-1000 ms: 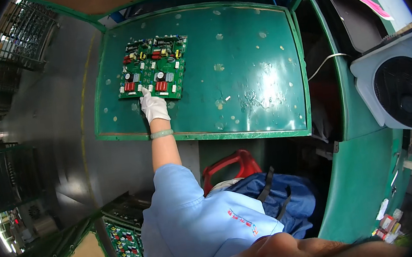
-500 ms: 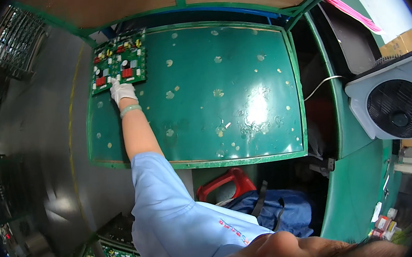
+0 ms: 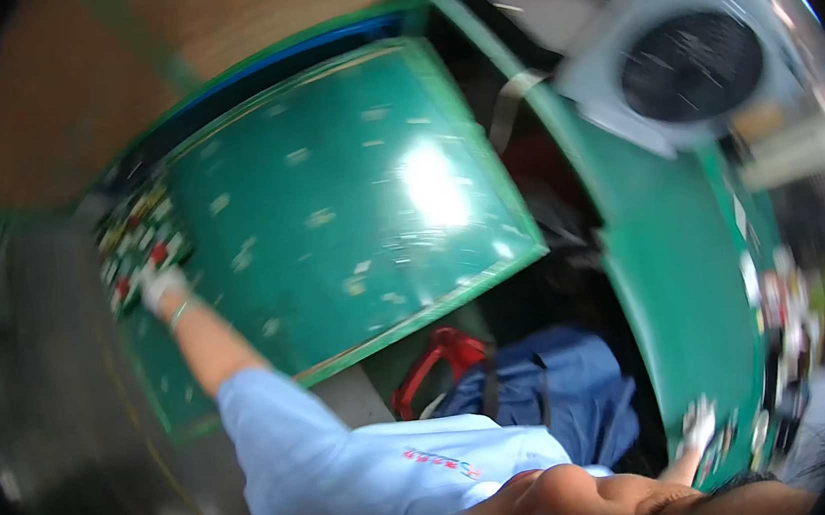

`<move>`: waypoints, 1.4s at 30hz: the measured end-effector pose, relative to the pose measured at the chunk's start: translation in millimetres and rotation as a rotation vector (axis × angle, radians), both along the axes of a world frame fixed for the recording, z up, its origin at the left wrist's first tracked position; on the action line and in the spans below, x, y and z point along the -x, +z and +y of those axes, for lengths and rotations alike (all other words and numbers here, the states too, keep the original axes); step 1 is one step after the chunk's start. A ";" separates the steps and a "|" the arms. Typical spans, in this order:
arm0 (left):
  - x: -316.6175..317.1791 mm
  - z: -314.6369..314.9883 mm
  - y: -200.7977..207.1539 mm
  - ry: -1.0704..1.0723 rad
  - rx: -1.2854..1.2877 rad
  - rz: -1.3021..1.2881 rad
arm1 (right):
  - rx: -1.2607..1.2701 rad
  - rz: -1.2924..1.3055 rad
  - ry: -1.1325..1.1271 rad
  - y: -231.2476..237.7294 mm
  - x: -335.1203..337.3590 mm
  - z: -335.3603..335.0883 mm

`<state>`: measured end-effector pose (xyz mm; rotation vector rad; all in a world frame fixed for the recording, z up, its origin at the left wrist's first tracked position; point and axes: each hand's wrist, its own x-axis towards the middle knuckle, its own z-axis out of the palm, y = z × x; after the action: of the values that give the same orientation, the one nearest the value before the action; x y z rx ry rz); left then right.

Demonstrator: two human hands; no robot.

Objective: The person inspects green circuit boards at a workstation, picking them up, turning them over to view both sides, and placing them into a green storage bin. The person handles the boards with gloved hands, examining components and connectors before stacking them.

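Note:
My left hand [image 3: 163, 286], in a white glove and with a pale bangle at the wrist, reaches to the near edge of a green circuit board [image 3: 137, 236]. The board carries red, white and yellow components and lies at the left end of a green-topped table [image 3: 332, 256]. Motion blur hides how the fingers meet the board's edge. At the lower right, my right hand [image 3: 696, 426], also white-gloved, is over a green bench [image 3: 626, 275] with its fingers stretched out. Small parts or boards [image 3: 724, 451], too blurred to make out, lie beside it.
A grey box fan [image 3: 689, 67] stands on the bench at the upper right. Below the table are a red stool [image 3: 439, 365] and a blue bag [image 3: 548, 394]. A brown panel [image 3: 45, 105] in a green frame rises behind the table. Blurred goods line the bench's far right.
The view has swung right, so the table appears tilted and farther left. My right hand has come into sight at the lower right. My left hand remains at the circuit board's near edge.

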<state>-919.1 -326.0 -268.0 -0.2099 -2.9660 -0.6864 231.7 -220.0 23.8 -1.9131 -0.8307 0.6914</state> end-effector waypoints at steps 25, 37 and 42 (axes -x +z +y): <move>-336.3 227.2 221.1 -0.780 -1.217 -0.472 | -0.074 -0.154 -0.429 -15.6 -189.6 -16.6; -761.9 210.0 257.5 -1.719 -0.050 -1.729 | -0.217 0.589 0.388 12.2 101.0 64.1; -772.2 189.6 249.0 -1.211 -0.539 -2.037 | -0.126 0.795 0.669 20.4 165.0 78.1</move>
<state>-146.9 -136.4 -19.0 -2.7401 -2.7686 -3.3355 66.7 -141.9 44.2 -1.0503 -0.9363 1.6159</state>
